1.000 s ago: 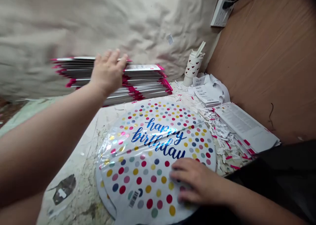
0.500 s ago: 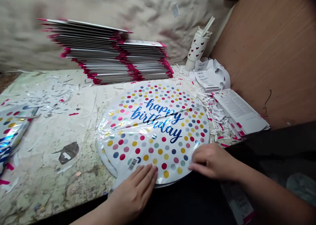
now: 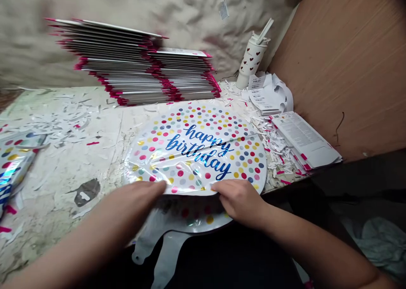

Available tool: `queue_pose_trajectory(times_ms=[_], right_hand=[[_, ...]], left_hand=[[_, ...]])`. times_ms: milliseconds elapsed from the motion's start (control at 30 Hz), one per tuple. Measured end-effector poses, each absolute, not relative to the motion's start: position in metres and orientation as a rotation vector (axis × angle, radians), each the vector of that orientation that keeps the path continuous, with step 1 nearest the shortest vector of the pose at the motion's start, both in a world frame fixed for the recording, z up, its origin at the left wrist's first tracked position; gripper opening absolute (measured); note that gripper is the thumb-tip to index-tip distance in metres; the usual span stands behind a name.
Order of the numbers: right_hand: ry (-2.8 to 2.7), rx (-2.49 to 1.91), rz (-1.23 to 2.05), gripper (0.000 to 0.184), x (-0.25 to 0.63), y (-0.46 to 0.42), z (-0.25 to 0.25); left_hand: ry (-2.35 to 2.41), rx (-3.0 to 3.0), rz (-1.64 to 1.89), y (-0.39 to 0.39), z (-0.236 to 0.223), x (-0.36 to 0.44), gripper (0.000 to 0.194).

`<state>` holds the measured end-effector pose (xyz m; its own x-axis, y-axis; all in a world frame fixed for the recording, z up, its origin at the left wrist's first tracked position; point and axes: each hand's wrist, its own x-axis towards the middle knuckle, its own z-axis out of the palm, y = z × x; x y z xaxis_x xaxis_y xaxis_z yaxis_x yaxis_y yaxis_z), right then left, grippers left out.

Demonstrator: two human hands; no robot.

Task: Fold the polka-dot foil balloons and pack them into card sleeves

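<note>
A flat white foil balloon (image 3: 187, 156) with coloured dots and blue "happy birthday" lettering lies in front of me. Its near edge is folded back away from me. My right hand (image 3: 242, 200) is closed on the fold right of centre, thumb and fingers gripping the foil. At the fold's left part, my left hand (image 3: 139, 200) is closed on the foil too; it is slightly blurred and its fingertips are partly hidden. Under the fold shows another dotted foil balloon (image 3: 206, 225). Two pale tails (image 3: 168, 255) hang over the table's front edge.
Pink-edged flat packs (image 3: 136, 73) stand stacked at the back. A heart-patterned tumbler (image 3: 252, 61), a label strip (image 3: 266, 96) and printed cards (image 3: 306, 139) sit at right. Paper scraps (image 3: 63, 118) litter the worn table. Another dotted foil piece (image 3: 19, 158) lies at left.
The near edge of the top balloon has been lifted and folded away from me. Both hands have moved forward with it, the right also leftward. The tails beneath have come into view.
</note>
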<state>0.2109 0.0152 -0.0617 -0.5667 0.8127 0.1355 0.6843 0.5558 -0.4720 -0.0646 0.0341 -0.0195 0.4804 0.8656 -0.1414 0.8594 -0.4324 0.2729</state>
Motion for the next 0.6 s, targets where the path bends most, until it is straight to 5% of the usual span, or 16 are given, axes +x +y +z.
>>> queue_pose_trajectory(times_ms=[133,233,467,600], right_hand=[[-2.451,-0.988,0.459,0.032,0.223,0.001,-0.069],[-2.689,-0.857,0.47,0.051,0.237,-0.007,-0.084],[-2.375,-2.081,0.365,0.095,0.306,0.015,-0.085],[-2.68,-1.399,0.866,0.103,0.287,0.032,-0.049]], left_hand=[[1.425,2.693,0.116,0.027,-0.032,-0.108,0.063],[1.185,2.708,0.11,0.019,-0.064,-0.11,0.051],[1.161,2.679,0.301,0.005,-0.096,-0.1,0.049],[1.201,2.674,0.274,0.008,-0.09,-0.09,0.045]])
